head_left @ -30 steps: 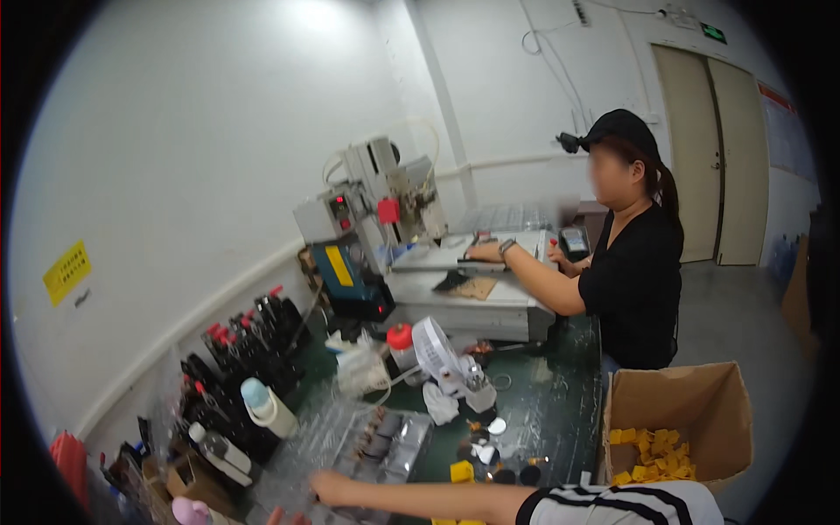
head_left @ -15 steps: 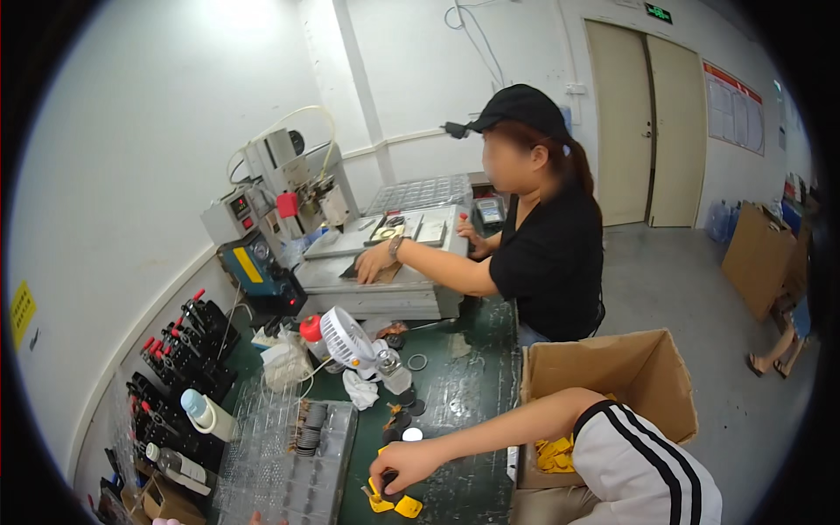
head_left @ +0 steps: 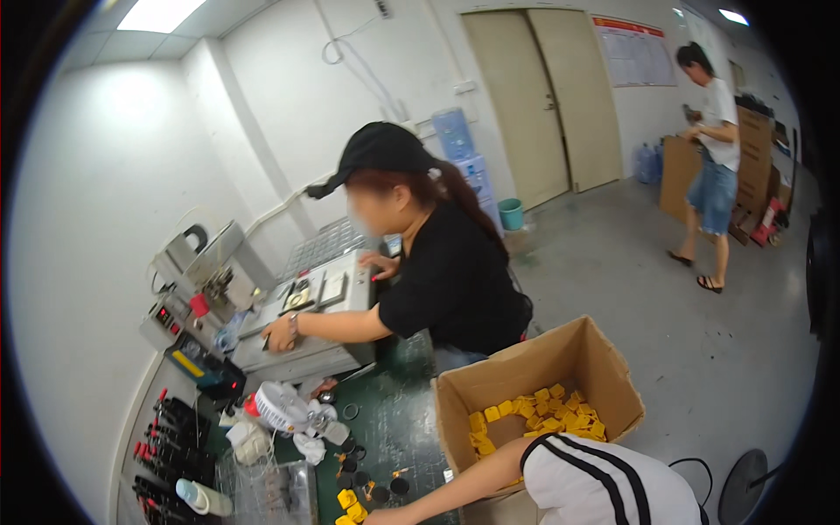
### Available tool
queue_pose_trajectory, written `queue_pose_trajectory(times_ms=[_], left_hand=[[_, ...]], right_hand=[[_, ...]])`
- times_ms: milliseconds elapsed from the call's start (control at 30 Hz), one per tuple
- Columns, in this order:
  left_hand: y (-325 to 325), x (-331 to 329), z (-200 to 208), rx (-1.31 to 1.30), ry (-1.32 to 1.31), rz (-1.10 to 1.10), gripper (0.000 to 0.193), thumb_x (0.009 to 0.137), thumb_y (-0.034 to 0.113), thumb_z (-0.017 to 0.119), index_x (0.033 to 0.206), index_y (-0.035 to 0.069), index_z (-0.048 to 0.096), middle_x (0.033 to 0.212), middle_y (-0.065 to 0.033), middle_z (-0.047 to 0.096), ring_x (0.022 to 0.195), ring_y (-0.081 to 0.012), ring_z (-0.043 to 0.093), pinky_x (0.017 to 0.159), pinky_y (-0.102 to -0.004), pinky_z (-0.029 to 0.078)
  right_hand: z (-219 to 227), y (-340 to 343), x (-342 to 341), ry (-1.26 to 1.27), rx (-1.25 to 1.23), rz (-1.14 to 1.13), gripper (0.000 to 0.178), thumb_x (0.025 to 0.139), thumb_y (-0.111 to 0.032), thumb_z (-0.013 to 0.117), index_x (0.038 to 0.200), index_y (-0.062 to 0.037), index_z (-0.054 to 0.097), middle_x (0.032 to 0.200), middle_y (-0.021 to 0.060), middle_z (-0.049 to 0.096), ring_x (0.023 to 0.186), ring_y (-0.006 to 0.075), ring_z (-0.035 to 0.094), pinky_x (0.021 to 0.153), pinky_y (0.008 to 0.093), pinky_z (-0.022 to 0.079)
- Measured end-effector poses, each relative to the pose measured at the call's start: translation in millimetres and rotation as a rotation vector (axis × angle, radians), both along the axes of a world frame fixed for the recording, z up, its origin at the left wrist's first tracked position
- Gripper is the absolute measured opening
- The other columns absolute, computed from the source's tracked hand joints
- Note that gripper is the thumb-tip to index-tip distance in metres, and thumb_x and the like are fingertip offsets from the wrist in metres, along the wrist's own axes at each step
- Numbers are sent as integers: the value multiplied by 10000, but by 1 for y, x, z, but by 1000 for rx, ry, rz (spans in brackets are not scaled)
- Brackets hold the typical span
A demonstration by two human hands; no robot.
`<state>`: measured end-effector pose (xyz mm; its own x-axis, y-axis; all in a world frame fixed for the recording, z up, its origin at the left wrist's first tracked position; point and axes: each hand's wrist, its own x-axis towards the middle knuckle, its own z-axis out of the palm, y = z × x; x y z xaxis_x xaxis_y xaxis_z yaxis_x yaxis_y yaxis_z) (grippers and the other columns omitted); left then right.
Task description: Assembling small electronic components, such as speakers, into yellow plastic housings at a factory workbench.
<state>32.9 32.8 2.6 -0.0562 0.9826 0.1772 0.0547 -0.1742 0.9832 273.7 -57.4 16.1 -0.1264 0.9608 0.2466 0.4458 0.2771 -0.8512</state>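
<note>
My right arm reaches in from the lower right in a white sleeve with black stripes. Only part of my right hand (head_left: 378, 518) shows at the lower edge, beside several yellow pieces (head_left: 347, 500) on the green bench (head_left: 398, 429). Its fingers are cut off, so what they hold cannot be seen. Small round black parts (head_left: 400, 485) lie just beyond it. My left hand is out of the picture. An open cardboard box (head_left: 459, 394) stands to the right of the bench, with many square yellow pieces (head_left: 542, 407) inside.
A co-worker (head_left: 437, 280) in a black cap works at a machine (head_left: 306, 346) ahead. A white handheld fan (head_left: 282, 407), a clear tray (head_left: 302, 490), a bottle (head_left: 203, 497) and black clamps (head_left: 179, 429) occupy the left. Another person (head_left: 713, 149) stands far right by cardboard.
The view has swung right and up, bringing in the box's contents and the second person's whole body. My right hand has slid mostly below the lower edge. The co-worker's hand stays on the machine.
</note>
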Motion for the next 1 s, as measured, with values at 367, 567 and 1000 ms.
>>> queue_pose_trajectory(times_ms=[367, 567, 1000], left_hand=[[-78, 72, 30, -172, 142, -361, 481, 964, 403, 373, 1279, 52, 467, 1173, -139, 563, 995, -261, 575, 757, -353, 485], [-79, 60, 26, -154, 60, -455, 365, 938, 267, 505, 1189, 4, 536, 993, -94, 608, 802, -168, 560, 688, -277, 462], [-87, 79, 22, -525, -285, -556, 369, 948, 315, 471, 1162, 15, 474, 828, -82, 560, 803, -262, 655, 634, -309, 530]], right_hand=[[-16, 19, -7, 38, -4, -182, 142, 790, -173, 688, 878, -62, 689, 843, 55, 663, 767, 162, 612, 679, 298, 476], [-11, 1, 1, 254, -108, 53, 128, 804, -147, 683, 891, -54, 684, 816, 35, 656, 747, 138, 590, 642, 288, 473], [-16, -5, 18, 354, -273, -40, 162, 827, -138, 638, 969, -60, 637, 900, 1, 646, 682, 60, 546, 552, 201, 425]])
